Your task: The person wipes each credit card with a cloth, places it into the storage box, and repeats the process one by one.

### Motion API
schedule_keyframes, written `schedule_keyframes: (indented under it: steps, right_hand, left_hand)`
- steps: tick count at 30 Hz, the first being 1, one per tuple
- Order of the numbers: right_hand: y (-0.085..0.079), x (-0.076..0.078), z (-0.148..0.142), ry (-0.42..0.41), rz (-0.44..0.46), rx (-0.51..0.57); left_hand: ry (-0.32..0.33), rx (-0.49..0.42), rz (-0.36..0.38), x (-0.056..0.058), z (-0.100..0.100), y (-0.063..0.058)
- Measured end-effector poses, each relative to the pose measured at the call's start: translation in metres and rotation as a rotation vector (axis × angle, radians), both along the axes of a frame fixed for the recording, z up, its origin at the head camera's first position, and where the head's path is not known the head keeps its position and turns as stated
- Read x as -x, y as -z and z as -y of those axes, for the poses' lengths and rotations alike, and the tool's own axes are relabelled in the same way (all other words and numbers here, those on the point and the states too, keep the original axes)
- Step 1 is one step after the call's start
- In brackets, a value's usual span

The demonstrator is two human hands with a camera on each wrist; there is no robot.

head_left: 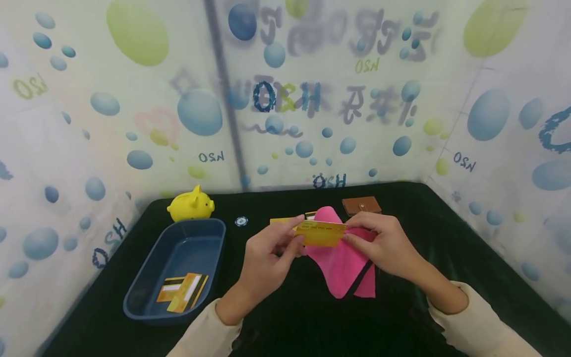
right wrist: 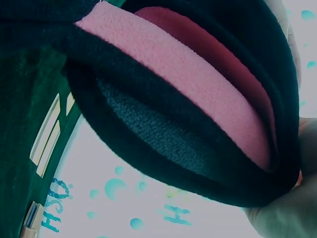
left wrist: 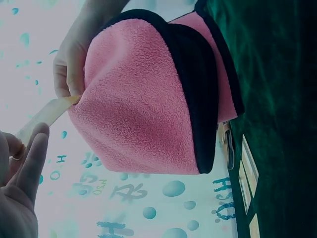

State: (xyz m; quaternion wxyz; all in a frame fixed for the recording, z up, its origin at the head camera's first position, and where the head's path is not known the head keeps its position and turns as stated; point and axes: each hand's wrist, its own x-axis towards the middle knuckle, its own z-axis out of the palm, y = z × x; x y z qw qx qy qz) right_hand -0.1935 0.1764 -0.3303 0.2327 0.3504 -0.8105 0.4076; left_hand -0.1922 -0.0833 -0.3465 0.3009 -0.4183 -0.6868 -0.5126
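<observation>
A yellow rectangular plastic card (head_left: pixel 322 234) is held up between the two hands, above the middle of the table. The left hand (head_left: pixel 273 253) pinches its left end between thumb and fingers; the right hand (head_left: pixel 385 243) grasps a pink fleecy cloth with black edging (head_left: pixel 332 265) and has its fingertips at the card's right end. The cloth hangs down behind and below the card. I judge the step in hand to be wiping the card; the next move probably calls for a steady left pinch while the right hand draws the cloth along the face, without bending the thin card.

Just beyond the hands, more yellow cards (head_left: pixel 279 220) lie on the dark green tablecloth (head_left: pixel 285 327), partly hidden. Farther right is a brown leather-like wallet (head_left: pixel 362 205). To the left, a blue plastic tray (head_left: pixel 189 250) has two overlapping gold cards (head_left: pixel 189 292) on its near floor; a round chip (head_left: pixel 241 221) lies off its far right corner, a yellow piggy bank (head_left: pixel 191 205) behind it.

The tray's raised right rim would need clearing on any move left. The most room lies near and right; the far side is tighter.
</observation>
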Motion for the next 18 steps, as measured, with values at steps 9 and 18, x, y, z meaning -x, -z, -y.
schedule_keyframes:
  steps: [9, 18]
  right_hand:
    - [0.0009, -0.0010, 0.0006, 0.020, 0.018, 0.015]
    - [-0.0003, -0.0011, -0.0019, 0.031, 0.028, 0.023]
  left_hand:
    - [0.106, -0.060, 0.258, -0.0023, 0.0019, 0.0009]
    - [0.089, -0.044, 0.263, 0.0007, 0.0021, 0.0009]
